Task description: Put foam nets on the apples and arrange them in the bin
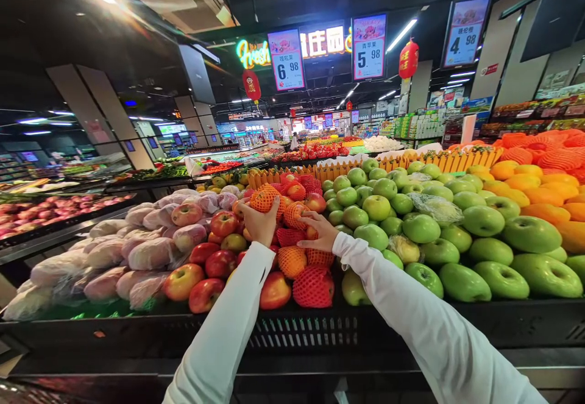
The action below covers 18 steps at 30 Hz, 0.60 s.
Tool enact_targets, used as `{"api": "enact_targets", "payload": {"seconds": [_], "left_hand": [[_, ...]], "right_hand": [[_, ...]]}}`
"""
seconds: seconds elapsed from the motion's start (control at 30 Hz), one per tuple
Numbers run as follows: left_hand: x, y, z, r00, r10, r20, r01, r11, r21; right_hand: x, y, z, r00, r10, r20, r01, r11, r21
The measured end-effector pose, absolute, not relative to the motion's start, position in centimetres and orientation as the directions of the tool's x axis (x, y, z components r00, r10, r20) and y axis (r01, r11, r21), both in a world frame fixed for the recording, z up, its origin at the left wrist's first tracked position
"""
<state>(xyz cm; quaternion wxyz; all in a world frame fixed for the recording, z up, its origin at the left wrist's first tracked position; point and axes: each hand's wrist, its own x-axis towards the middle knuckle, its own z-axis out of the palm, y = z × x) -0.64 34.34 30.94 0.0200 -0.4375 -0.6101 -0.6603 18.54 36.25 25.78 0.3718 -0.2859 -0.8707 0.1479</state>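
Note:
My left hand (260,224) is closed around an apple in an orange foam net (264,197), at the upper part of the red apple pile. To its right, my right hand (322,233) rests with its fingers apart over other netted apples. Its fingertips are close to an apple in an orange net (295,214) and a red foam net (290,237); whether they press on them I cannot tell. Nearer the front lie a red-netted apple (313,286) and bare red apples (275,290). Both forearms are in white sleeves.
Wrapped pinkish fruit (150,253) is heaped on the left. Green apples (423,228) fill the right, with orange fruit (548,191) beyond them. A black slatted crate edge (301,331) runs along the front. Price screens (369,47) hang above a low wooden fence (434,161).

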Motion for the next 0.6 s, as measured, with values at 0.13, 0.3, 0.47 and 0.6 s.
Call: {"api": "enact_targets", "payload": {"seconds": [0.13,0.3,0.47,0.6], "left_hand": [[-1.1,34.6,30.7,-0.533,0.549,0.643,0.654,-0.215,0.726],[-1.9,35.3,30.2,-0.412,0.631,0.658,0.718,-0.220,0.661],[-2.6,36.6,29.7,-0.326,0.603,0.728,0.795,-0.242,0.556],[-2.7,37.2,29.3,-0.270,0.582,0.767,0.808,-0.297,0.510]], "right_hand": [[18.4,36.1,25.7,-0.550,0.625,0.554,0.428,0.781,-0.455],[18.5,36.4,26.1,-0.341,0.649,0.680,0.497,0.739,-0.456],[18.8,36.7,26.5,-0.227,0.631,0.742,0.500,0.729,-0.467],[18.8,36.7,26.5,-0.209,0.625,0.752,0.508,0.726,-0.463]]}}
